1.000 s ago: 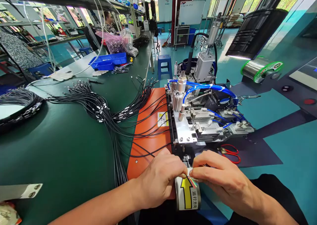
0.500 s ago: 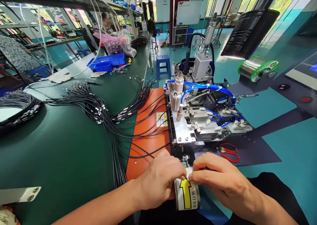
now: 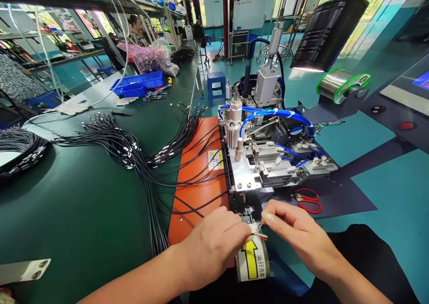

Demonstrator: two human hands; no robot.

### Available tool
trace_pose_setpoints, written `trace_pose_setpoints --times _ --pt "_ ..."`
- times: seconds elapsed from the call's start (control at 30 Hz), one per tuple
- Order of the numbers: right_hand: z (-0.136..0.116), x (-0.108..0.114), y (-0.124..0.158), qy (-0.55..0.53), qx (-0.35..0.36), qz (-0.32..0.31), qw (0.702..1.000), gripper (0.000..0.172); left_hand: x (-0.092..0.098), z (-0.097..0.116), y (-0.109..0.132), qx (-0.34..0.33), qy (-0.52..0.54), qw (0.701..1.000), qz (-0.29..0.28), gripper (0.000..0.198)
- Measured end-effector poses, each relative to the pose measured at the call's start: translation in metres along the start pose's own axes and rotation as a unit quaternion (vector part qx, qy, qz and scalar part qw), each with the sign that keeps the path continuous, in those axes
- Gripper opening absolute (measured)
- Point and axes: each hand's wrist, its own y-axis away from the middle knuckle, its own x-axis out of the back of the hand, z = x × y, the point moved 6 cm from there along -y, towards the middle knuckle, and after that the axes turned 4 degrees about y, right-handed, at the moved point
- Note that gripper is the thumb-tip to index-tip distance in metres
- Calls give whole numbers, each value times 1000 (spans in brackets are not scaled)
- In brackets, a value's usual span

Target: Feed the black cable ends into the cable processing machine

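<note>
Closed in a pinch, my left hand (image 3: 216, 243) grips a cable whose thin coloured wires (image 3: 262, 236), red, green and white among them, stick out to the right of the fingertips. My right hand (image 3: 298, 235) is just right of those wires, thumb and forefinger pressed together; whether anything is between them is too small to tell. Under both hands sits a rounded machine end with a white label and yellow arrow (image 3: 251, 264). Beyond them stands the metal machine (image 3: 264, 161) with blue air tubes. Black cables (image 3: 197, 183) run across an orange plate (image 3: 187, 206) to its left edge.
A bundle of black cables (image 3: 134, 150) lies on the green table (image 3: 83, 223), with a cable coil (image 3: 23, 156) at left. Blue trays (image 3: 137, 84) stand farther back. Red-handled snips (image 3: 308, 200) lie right of the machine, below a solder spool (image 3: 343, 85) and black lamp (image 3: 330, 34).
My right hand has drawn away to the right from the left fingertips. The coloured wires now point sideways rather than down over the arrow. The view has shifted slightly.
</note>
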Motion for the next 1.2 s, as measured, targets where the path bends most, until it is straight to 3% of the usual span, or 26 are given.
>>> trace_pose_setpoints --times 0.13,0.43,0.9,1.2 --pt "17 11 10 -43 -46 68 996 34 -5 -7 0 53 36 997 49 20" --pt "18 -9 19 -67 -82 72 992 35 -14 -16 5 104 76 988 88 20" --pt "16 -18 15 -59 -48 90 993 33 -13 -18 8 127 105 978 127 16" --pt "16 -25 7 -153 -41 24 987 23 -9 -16 7 116 122 976 140 15"
